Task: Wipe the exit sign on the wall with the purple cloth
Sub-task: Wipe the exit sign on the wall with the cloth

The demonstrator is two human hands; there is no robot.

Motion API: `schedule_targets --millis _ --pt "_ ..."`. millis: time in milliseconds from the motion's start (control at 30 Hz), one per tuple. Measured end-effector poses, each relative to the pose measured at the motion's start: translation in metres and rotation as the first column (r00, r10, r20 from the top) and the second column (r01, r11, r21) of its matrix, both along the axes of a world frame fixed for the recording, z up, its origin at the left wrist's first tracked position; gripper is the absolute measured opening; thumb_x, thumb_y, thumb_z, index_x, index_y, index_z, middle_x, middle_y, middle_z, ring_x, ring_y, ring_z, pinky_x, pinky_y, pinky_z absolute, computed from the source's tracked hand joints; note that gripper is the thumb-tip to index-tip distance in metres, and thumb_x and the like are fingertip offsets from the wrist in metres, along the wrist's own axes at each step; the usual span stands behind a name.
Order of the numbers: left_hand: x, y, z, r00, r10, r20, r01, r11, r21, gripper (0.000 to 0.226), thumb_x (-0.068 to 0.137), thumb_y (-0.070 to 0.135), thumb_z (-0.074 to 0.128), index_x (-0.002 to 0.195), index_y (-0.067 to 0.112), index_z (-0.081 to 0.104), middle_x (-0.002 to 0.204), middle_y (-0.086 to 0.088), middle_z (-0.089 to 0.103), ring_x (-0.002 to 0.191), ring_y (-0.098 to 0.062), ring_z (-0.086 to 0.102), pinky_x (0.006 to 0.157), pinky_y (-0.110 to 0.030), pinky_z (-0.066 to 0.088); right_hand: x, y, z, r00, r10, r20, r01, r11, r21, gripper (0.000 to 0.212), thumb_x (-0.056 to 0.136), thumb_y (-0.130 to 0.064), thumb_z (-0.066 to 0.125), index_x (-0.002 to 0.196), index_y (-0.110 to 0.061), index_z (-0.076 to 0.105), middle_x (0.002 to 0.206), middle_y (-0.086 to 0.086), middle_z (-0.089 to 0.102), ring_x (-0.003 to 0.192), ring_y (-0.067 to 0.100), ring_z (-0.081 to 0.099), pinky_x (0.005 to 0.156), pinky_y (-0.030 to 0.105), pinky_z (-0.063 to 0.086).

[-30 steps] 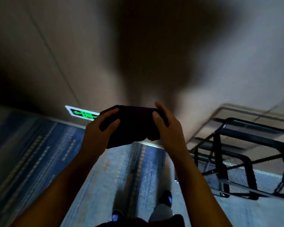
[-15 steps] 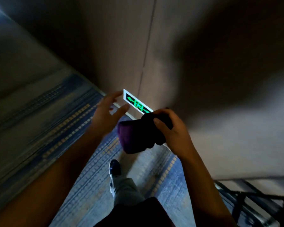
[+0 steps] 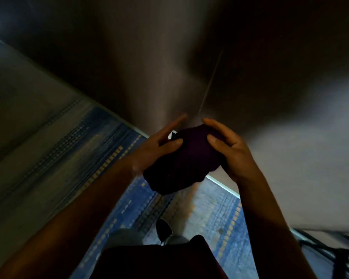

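The purple cloth is bunched into a dark wad low in front of the wall. My right hand grips its right side, thumb on top. My left hand holds its left side, with the thumb on the cloth and the fingers stretched toward the wall. The exit sign sits low on the wall just above the floor; only a small white corner of it shows between my left hand and the cloth, the rest is hidden behind them.
A grey wall with a vertical seam fills the upper view. Blue patterned carpet runs along its base. My shoe and trouser legs are below. A black metal frame stands at the lower right.
The view swung and came closer to the wall. The cloth moved up over the sign, hiding its green lettering. My left hand, free half a second ago, now holds the cloth again.
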State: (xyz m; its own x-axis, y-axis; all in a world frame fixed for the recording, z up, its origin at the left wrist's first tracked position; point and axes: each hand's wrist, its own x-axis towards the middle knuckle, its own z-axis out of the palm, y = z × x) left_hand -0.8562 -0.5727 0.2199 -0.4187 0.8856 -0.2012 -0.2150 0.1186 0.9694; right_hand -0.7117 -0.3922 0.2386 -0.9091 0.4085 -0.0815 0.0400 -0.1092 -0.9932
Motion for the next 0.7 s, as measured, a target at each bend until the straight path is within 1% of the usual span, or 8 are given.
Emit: schedule_targets --millis 100,200,267,400,433,533,633,700 --pt "-0.036 0.002 0.006 0.992 -0.101 -0.072 0.103 0.994 0.023 0.064 0.091 0.030 0.071 0.139 0.063 0.045 0.136 0.036 0.058 0.127 0.003 0.058 0.095 -0.016 0.051 -0.016 -0.007 -0.008 0.989 -0.148 0.010 0.148 0.989 0.012 0.029 0.087 -0.038 0.075 0.116 -0.037 0.077 0.127 -0.009 0.074 0.123 0.011 0.067 0.099 0.022 0.053" --pt "-0.066 0.004 0.001 0.979 -0.182 -0.092 0.188 0.981 0.055 0.066 0.095 0.013 0.067 0.140 0.058 0.047 0.136 0.033 0.060 0.128 0.004 0.057 0.097 -0.014 0.049 -0.021 -0.027 -0.015 0.963 -0.265 0.042 0.261 0.962 0.085 0.027 0.090 -0.030 0.071 0.116 -0.035 0.077 0.125 -0.006 0.075 0.122 0.013 0.068 0.097 0.022 0.054" --pt "-0.083 0.002 -0.004 0.964 -0.252 -0.081 0.257 0.964 0.062 0.066 0.095 0.011 0.068 0.140 0.055 0.048 0.139 0.027 0.060 0.130 -0.001 0.057 0.102 -0.019 0.049 -0.024 -0.049 -0.017 0.914 -0.400 0.066 0.388 0.910 0.143 0.031 0.090 -0.027 0.071 0.121 -0.033 0.076 0.123 -0.006 0.076 0.118 0.011 0.070 0.093 0.019 0.055" --pt "-0.113 -0.007 -0.002 0.923 -0.380 -0.053 0.383 0.920 0.082 0.071 0.090 0.023 0.074 0.145 0.056 0.044 0.145 0.009 0.060 0.130 -0.011 0.060 0.102 -0.025 0.052 -0.035 -0.110 -0.024 0.684 -0.716 0.138 0.700 0.698 0.147 0.056 0.093 -0.026 0.075 0.144 -0.036 0.055 0.118 0.000 0.076 0.109 0.012 0.073 0.084 0.023 0.061" --pt "-0.121 -0.010 0.000 0.910 -0.410 -0.060 0.414 0.907 0.076 0.071 0.090 0.025 0.075 0.145 0.057 0.043 0.146 0.010 0.059 0.130 -0.010 0.060 0.101 -0.024 0.052 -0.040 -0.126 -0.025 0.599 -0.786 0.152 0.772 0.617 0.150 0.062 0.092 -0.028 0.075 0.148 -0.036 0.050 0.122 -0.002 0.073 0.110 0.011 0.072 0.084 0.024 0.061" --pt "-0.141 -0.014 0.008 0.871 -0.482 -0.097 0.488 0.871 0.051 0.069 0.092 0.024 0.073 0.144 0.058 0.043 0.138 0.032 0.058 0.129 0.002 0.057 0.097 -0.015 0.050 -0.056 -0.170 -0.029 0.407 -0.906 0.114 0.875 0.423 0.238 0.068 0.092 -0.039 0.074 0.151 -0.042 0.043 0.138 -0.011 0.061 0.119 0.005 0.065 0.088 0.024 0.057" --pt "-0.156 -0.011 0.007 0.847 -0.519 -0.116 0.524 0.851 0.016 0.070 0.096 0.018 0.070 0.148 0.053 0.041 0.128 0.033 0.064 0.123 0.003 0.062 0.093 -0.016 0.053 -0.077 -0.201 -0.029 0.344 -0.939 0.033 0.891 0.337 0.304 0.065 0.086 -0.061 0.068 0.145 -0.058 0.042 0.141 -0.033 0.052 0.127 -0.008 0.055 0.080 0.009 0.053" --pt "-0.161 -0.002 0.004 0.826 -0.537 -0.171 0.542 0.840 -0.015 0.070 0.097 0.016 0.068 0.151 0.051 0.039 0.125 0.022 0.069 0.119 -0.003 0.065 0.095 -0.023 0.056 -0.092 -0.205 -0.031 0.351 -0.936 0.024 0.881 0.338 0.332 0.062 0.087 -0.064 0.064 0.144 -0.063 0.039 0.144 -0.040 0.046 0.133 -0.012 0.048 0.090 0.014 0.051"
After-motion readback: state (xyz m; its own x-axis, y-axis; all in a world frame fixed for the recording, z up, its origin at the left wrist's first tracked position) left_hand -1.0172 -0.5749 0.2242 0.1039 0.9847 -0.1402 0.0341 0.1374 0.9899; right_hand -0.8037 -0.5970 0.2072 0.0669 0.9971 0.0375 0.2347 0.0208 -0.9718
